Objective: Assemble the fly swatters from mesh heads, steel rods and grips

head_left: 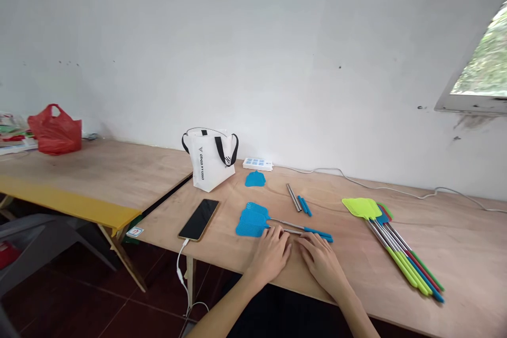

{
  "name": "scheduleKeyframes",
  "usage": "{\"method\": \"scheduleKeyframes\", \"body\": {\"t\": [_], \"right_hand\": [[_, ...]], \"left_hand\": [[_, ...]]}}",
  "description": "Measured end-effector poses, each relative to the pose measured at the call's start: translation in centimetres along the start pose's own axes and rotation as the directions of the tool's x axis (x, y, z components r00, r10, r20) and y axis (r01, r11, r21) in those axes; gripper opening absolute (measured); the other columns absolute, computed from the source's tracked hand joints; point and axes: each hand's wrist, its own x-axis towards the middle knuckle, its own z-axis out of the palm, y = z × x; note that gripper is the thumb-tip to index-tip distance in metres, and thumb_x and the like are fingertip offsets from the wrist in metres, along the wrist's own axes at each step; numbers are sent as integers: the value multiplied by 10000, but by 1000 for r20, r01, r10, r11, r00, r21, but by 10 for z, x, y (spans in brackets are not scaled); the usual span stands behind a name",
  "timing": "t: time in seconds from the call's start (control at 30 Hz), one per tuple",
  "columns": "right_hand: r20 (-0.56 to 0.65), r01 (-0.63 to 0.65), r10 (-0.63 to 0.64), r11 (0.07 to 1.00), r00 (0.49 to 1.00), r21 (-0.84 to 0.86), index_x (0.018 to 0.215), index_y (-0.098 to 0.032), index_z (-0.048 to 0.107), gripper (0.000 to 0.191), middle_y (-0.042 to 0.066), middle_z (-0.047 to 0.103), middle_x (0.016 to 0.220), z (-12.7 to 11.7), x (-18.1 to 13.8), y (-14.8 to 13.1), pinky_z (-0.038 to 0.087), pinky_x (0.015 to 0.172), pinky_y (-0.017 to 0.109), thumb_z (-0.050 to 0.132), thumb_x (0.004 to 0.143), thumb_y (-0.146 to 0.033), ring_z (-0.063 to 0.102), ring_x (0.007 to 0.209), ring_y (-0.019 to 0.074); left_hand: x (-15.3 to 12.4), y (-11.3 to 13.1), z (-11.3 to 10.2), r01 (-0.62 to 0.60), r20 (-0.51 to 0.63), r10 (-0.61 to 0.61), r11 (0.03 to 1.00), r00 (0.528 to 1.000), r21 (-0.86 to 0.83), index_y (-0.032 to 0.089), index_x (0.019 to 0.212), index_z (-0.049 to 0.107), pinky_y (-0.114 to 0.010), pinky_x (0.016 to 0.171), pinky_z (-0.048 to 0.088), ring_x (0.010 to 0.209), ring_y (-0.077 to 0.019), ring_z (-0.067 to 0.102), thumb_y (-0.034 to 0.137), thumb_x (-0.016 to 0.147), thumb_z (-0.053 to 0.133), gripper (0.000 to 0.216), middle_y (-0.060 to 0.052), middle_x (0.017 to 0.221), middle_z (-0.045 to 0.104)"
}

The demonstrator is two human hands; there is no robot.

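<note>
Two blue fly swatters lie side by side in front of me, their mesh heads to the left and blue handles to the right. My left hand [271, 254] rests palm down by the nearer fly swatter [252, 223], its fingertips over the shaft close to the head. My right hand [321, 260] lies flat below the blue handles, fingers stretched out. Neither hand appears to grip anything. Behind them are loose metal tubes [293, 197], blue handle pieces [304, 205] and a separate blue swatter head [255, 179].
On the right lies a pile of green, blue and red fly swatters [400, 245]. To the left are a phone [199, 219] on a charging cable and a white bag [209, 163]. A power strip [257, 164] sits by the wall. A red plastic bag [55, 132] stands on another table.
</note>
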Motion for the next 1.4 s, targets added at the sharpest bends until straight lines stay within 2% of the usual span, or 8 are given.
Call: {"method": "scheduleKeyframes", "body": {"t": [0.17, 0.63, 0.97, 1.07, 1.2, 1.4], "right_hand": [[4, -9, 9, 1000, 1000, 0, 1113, -277, 686, 315, 60, 685, 1133, -2, 1, -2, 505, 883, 380, 396, 1017, -201, 645, 1011, 222], [7, -1, 1, 1000, 1000, -1, 1230, -294, 658, 352, 55, 677, 1144, -4, 1, -2, 493, 899, 372, 384, 1024, -214, 633, 1022, 213], [-6, -1, 1, 1000, 1000, -13, 1133, -276, 679, 327, 58, 674, 1119, -1, 0, -1, 479, 890, 368, 385, 1012, -201, 633, 1006, 213], [-99, -84, 74, 992, 992, -98, 1082, -259, 683, 305, 72, 665, 1071, 1, -2, 4, 451, 884, 378, 396, 999, -201, 624, 980, 223], [-238, -269, 214, 934, 947, -234, 1167, -230, 639, 278, 107, 658, 1116, 6, -6, 10, 420, 873, 409, 421, 995, -249, 608, 1003, 264], [-177, -252, 209, 927, 962, -277, 1261, -233, 576, 311, 99, 671, 1174, 12, -8, 12, 422, 916, 421, 420, 991, -233, 600, 1073, 279]], "left_hand": [[-1, 0, -2, -6, -12, 6, 999, 1000, -35, 213, 1100, 583, -421, 955, 456, 1078, -248, 579, 251, 1025, 448, 160, -69, 1157, 605], [1, -1, -3, -16, 17, 16, 1000, 1000, -20, 209, 1088, 591, -410, 931, 458, 1080, -254, 571, 271, 1031, 442, 172, -80, 1165, 597], [0, -1, -3, -20, 16, 20, 1000, 1000, -24, 208, 1099, 591, -417, 938, 455, 1094, -258, 561, 272, 1032, 440, 177, -79, 1179, 595], [1, -2, -2, -11, 18, 12, 999, 1000, -31, 210, 1114, 598, -424, 947, 451, 1100, -259, 563, 279, 1033, 436, 193, -82, 1192, 597], [1, -2, -2, -20, 6, 21, 999, 1000, -32, 214, 1106, 606, -425, 965, 444, 1098, -256, 565, 285, 1029, 433, 203, -85, 1195, 602], [1, -1, -3, -12, 7, 12, 1000, 1000, -23, 213, 1112, 600, -420, 949, 454, 1095, -256, 565, 273, 1023, 450, 184, -78, 1186, 605]]}}
